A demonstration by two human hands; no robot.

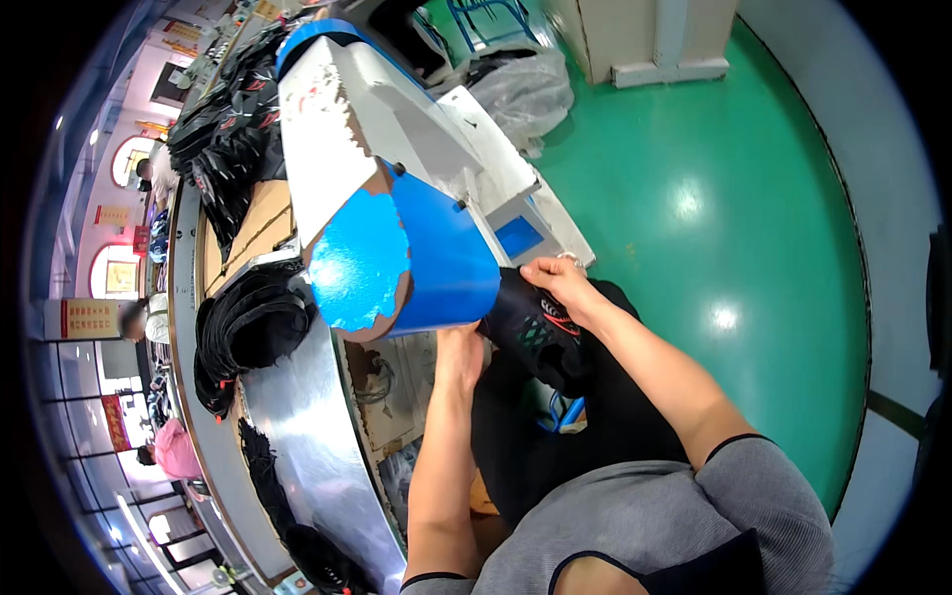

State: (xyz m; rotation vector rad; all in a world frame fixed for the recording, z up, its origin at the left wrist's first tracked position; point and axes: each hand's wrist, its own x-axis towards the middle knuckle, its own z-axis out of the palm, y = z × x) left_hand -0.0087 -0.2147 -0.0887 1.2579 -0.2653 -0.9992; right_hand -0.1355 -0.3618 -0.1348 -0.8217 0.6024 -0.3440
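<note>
A black shoe upper (535, 337) with green mesh-like patches and a red-orange trim line hangs at the near side of a blue and white machine (446, 253). My right hand (560, 282) pinches the upper's far edge between thumb and fingers, just right of the machine head. On the other side, my left hand (459, 347) is against the upper's left edge, below the machine head. The blue head covers its fingers, so their grip cannot be seen. Part of the upper also disappears behind the machine.
Left of the machine runs a metal-topped bench (307, 436). A stack of curved black uppers (253, 322) lies there, with a bigger heap of black pieces (228, 149) beyond. A clear plastic bag (526, 94) sits on the green floor (684, 198). Several people work at the far left.
</note>
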